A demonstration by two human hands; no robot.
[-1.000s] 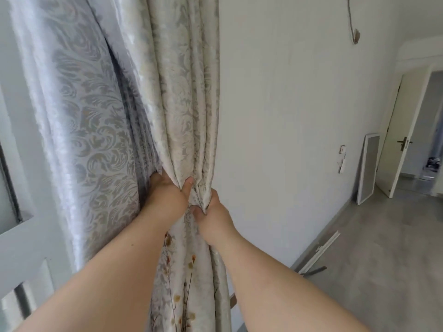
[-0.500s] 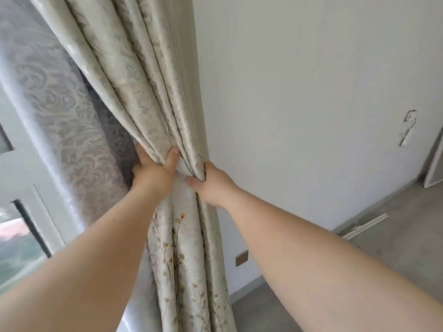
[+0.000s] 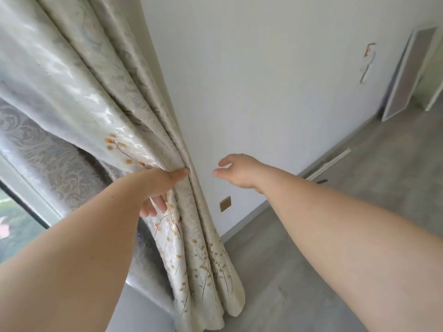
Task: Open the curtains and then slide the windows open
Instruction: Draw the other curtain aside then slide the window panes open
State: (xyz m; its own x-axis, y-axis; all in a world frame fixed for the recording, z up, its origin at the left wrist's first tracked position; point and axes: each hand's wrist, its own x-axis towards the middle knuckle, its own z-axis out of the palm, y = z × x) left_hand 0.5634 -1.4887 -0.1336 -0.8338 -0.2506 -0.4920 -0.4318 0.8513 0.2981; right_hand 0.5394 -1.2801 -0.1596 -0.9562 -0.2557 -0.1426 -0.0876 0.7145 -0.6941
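Observation:
A cream curtain [image 3: 100, 75] with a swirl weave and small printed flowers hangs gathered into thick folds against the white wall. My left hand [image 3: 163, 185] is wrapped round the bunched folds, thumb on the front and fingers behind. My right hand [image 3: 237, 171] hovers just right of the folds, fingers apart, touching nothing. A grey-backed curtain layer [image 3: 48, 154] hangs behind. The window [image 3: 16, 212] shows at the lower left, with its dark frame and greenery outside.
White wall [image 3: 275, 80] fills the middle, with a brass socket plate [image 3: 225, 203] low down. Grey floor [image 3: 359, 212] spreads to the right. A white framed panel [image 3: 407, 75] leans at the far right, and a white strip [image 3: 328, 166] lies along the skirting.
My right hand has let go of the curtain and moved off to the right. My left hand keeps hold of the folds. The view has tilted further down toward the floor.

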